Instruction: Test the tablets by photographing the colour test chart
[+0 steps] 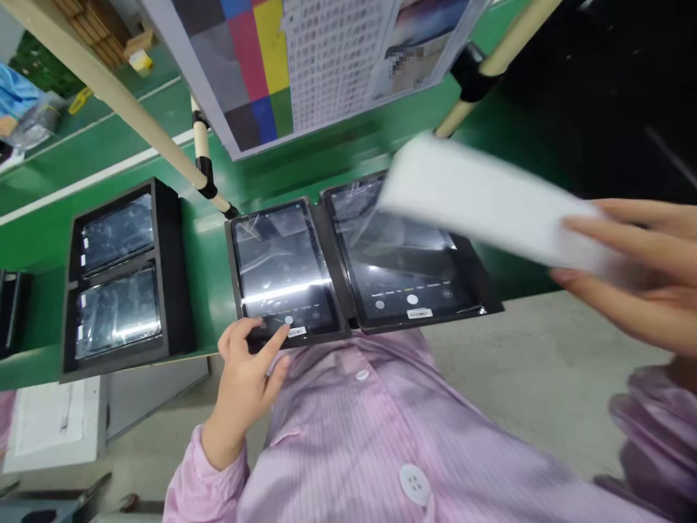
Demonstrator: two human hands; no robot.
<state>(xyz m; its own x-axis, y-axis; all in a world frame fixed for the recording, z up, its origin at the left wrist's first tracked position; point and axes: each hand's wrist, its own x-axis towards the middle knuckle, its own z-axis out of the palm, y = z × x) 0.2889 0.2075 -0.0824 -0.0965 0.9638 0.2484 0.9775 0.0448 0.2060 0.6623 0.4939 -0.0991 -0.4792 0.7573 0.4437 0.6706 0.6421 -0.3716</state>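
Green workbench (229, 240) in a factory space with a green floor beyond, white lines painted on it. A colour test chart (305, 65) hangs tilted over the bench from a frame of cream pipes with black joints.

Centre bench: a black tray (336, 269) with two compartments side by side, one tablet in each. Left tablet (280, 272) and right tablet (395, 258) both lie screen-up, screens lit with a camera-type display, loose clear film over the glass, a small white label at the near edge of each.

Further left, apart from the first: a second black tray (173, 269), two compartments one behind the other, each holding a dark-screened tablet under film.

Left hand (247, 367): index fingertip pressed on the near edge of the left tablet's screen, close to the round on-screen button; remaining fingers curled in, holding nothing.

Right hand (632, 280): fingers closed flat around one end of a white board (484, 200), held in the air above and to the right of the right tablet; motion-blurred.

Pink striped sleeves and shirt front in the foreground.
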